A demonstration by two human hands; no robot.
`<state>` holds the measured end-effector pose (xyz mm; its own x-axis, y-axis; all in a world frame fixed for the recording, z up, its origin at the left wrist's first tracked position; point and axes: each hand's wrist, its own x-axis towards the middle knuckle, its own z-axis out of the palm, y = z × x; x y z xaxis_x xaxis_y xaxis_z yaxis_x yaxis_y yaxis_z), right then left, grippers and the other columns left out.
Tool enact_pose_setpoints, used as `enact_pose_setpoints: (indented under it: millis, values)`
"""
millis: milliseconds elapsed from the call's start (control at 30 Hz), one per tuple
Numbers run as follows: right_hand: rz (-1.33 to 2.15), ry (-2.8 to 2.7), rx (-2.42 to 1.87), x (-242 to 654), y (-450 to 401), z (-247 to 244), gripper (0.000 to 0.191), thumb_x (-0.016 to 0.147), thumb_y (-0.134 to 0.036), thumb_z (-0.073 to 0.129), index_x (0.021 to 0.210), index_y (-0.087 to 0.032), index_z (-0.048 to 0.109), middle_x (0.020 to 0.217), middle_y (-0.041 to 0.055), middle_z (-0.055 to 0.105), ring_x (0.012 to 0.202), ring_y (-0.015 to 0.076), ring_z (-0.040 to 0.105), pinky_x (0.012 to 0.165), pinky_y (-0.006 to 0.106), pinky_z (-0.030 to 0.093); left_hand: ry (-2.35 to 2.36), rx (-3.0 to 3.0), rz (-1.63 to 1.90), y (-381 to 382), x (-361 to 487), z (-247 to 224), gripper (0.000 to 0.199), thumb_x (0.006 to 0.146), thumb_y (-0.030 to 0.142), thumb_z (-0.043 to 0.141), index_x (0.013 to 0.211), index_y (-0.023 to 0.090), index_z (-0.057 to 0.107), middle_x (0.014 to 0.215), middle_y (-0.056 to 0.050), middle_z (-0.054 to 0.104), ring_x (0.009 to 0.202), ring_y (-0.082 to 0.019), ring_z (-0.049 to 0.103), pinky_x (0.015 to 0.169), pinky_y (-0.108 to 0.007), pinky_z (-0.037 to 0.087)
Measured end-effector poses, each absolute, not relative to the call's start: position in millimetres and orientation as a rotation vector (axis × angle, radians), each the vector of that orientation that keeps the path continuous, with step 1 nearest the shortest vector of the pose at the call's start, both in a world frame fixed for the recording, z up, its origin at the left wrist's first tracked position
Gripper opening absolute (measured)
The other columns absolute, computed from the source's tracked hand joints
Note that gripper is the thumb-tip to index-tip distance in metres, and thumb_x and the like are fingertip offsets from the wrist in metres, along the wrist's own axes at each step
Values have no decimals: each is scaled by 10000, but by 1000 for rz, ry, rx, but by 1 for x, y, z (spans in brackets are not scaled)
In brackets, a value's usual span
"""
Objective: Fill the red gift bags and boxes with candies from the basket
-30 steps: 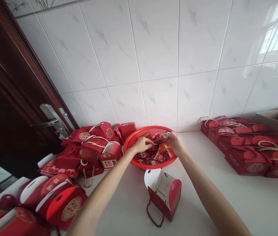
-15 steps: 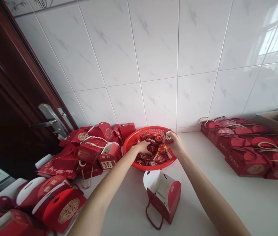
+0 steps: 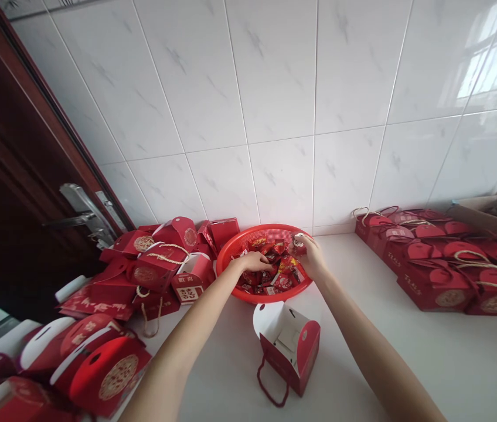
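In the middle of the desk (image 3: 407, 363) stands a round red plastic basket (image 3: 235, 249), and it holds a heap of small red sweet packets (image 3: 281, 281). The left hand (image 3: 252, 262) lies over the packets inside the basket, with its fingers (image 3: 264, 262) curved downward; I cannot tell if this grip closes on something. The right hand (image 3: 309, 256) is above the right side of the basket, and its grip is pressed together, pinching one small packet (image 3: 298, 244). Many packets are left in the basket, but part of its red bottom shows near the rim. Just in front of the basket, an open red paper box (image 3: 288, 351) stands on the desk with its white inside showing, and I cannot see if anything lies in it. The left arm (image 3: 187, 346) and the right arm (image 3: 363, 346) reach past both sides of this box without touching it. On the right, many closed red boxes (image 3: 433, 287) stand close together, and on the left lies a loose pile of red boxes (image 3: 156, 264) beside a dark wooden door (image 3: 11, 146).
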<state>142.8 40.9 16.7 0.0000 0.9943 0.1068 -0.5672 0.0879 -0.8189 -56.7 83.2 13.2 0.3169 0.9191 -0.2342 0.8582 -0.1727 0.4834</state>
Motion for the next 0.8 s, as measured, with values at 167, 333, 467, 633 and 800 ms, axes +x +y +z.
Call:
enact_pose_setpoints:
  millis: [167,333,467,633,800]
  values:
    - [1381,-817,-694,143,42,16,234,602,-367,745,646,-225,565,606,7,593,620,185,575,579,317,492,1522,2008,170,81,-56,15,166,559,385,791,609,246,715,631,27,673,622,-180,596,608,-267,412]
    - [1387,-824,-727,143,42,16,159,627,-349,699,694,-240,604,618,18,613,612,211,571,550,335,472,1504,1968,302,82,-63,14,317,425,304,865,679,224,693,667,21,676,648,-199,614,615,-277,441]
    - [1397,-821,-747,143,42,16,158,644,-346,689,744,-241,626,610,15,608,600,213,560,536,334,454,1438,1950,522,80,-68,18,499,474,328,879,924,206,701,981,-56,737,942,-263,662,777,-306,498]
    - [1408,-831,-765,143,43,15,170,655,-354,676,772,-244,618,634,22,621,611,225,571,541,345,457,1313,1869,799,72,-65,26,502,623,514,818,959,168,681,937,-67,734,933,-260,658,786,-326,515]
    - [1429,-853,-754,143,45,13,150,654,-351,668,731,-240,602,641,29,642,606,220,576,553,350,476,1280,1858,975,67,-60,31,407,678,549,773,811,187,642,808,-12,695,795,-197,633,705,-272,493]
